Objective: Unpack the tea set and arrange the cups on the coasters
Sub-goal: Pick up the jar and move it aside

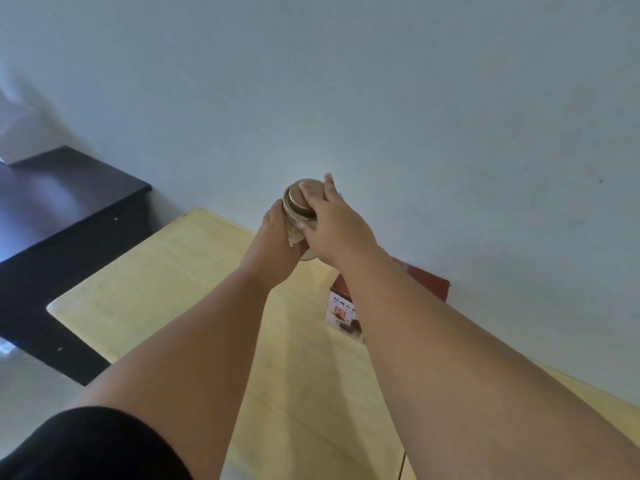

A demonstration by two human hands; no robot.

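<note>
A small round tin [298,216] with a gold lid [300,199] is held up above the far edge of the pale wooden table [166,271]. My left hand [273,244] grips the tin's body from below and the left. My right hand [329,216] lies over the lid, fingers curled around its rim. Behind my right forearm, a red tea set box [346,306] with a white printed side panel stands on the table against the wall. No cups or coasters show.
A dark brown bench or shelf [65,216] runs along the left of the table. The plain blue-grey wall [381,98] rises right behind the table's far edge.
</note>
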